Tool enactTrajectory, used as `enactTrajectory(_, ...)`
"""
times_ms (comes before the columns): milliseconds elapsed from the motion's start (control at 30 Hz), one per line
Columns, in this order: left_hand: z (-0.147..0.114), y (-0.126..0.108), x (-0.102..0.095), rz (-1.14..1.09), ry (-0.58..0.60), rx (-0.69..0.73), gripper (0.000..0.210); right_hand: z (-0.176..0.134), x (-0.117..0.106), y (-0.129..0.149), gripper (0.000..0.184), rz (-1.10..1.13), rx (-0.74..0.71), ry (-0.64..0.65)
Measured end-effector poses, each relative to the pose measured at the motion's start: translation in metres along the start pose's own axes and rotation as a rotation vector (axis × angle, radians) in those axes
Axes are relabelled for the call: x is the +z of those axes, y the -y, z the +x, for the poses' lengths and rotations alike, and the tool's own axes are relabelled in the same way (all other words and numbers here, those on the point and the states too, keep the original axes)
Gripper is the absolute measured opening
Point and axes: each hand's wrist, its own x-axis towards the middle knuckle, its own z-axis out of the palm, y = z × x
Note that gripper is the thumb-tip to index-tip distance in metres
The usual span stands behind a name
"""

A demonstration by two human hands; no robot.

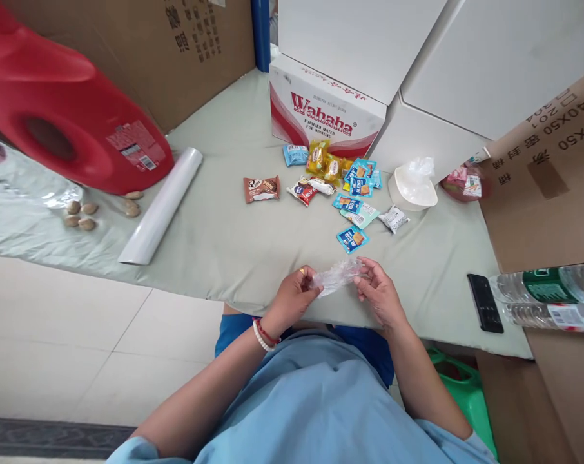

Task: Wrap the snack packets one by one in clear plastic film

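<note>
Blue packets (349, 204), perhaps biscuits, lie beyond both hands (292, 296).

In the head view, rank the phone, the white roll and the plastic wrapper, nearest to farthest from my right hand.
1. Plastic wrapper: touching your right hand, on its left side.
2. Phone: off to its right.
3. White roll: farthest, well to its left.

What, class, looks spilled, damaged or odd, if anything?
No spills show. Brown, nut-like pieces look stray, loose on the pale green cloth near the red plastic jug; the clear plastic film between left hand and right hand looks crumpled.
</note>
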Motion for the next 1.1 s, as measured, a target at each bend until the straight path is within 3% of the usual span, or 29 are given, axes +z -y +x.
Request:
enactTrajectory(100,-0.008,-0.005,-0.002,0.125,0.066,0.106,0.028,0.007,0.007,-0.005,0.035,0.002,-0.039,0.006)
enactTrajectory(233,-0.010,-0.013,-0.002,-0.033,0.193,0.117,0.050,0.013,0.005,-0.006,0.026,0.028,-0.138,-0.018)
enactTrajectory(367,-0.001,-0.011,0.008,-0.027,0.092,-0.002,0.061,0.013,0.002,-0.004,0.018,0.042,-0.237,0.044)
enactTrajectory(500,0.006,-0.006,0.019,0.145,0.067,0.060,0.039,0.011,0.001,-0.003,0.016,0.131,-0.187,0.069)
enactTrajectory(733,0.010,-0.012,0.011,-0.040,-0.166,0.003,0.034,0.008,-0.025,-0.005,0.016,0.246,-0.012,-0.071)
enactTrajectory(833,0.010,-0.014,0.011,-0.049,-0.236,0.008,0.032,0.002,-0.033,-0.006,0.020,0.175,-0.034,-0.191)
enactTrajectory(933,0.010,-0.012,0.013,-0.016,-0.274,0.048,0.029,-0.006,-0.027,-0.004,0.026,0.062,-0.065,-0.208)
enactTrajectory(1100,0.007,-0.011,0.019,0.038,-0.340,0.074,0.031,-0.005,0.004,-0.002,0.048,-0.052,0.056,-0.109)
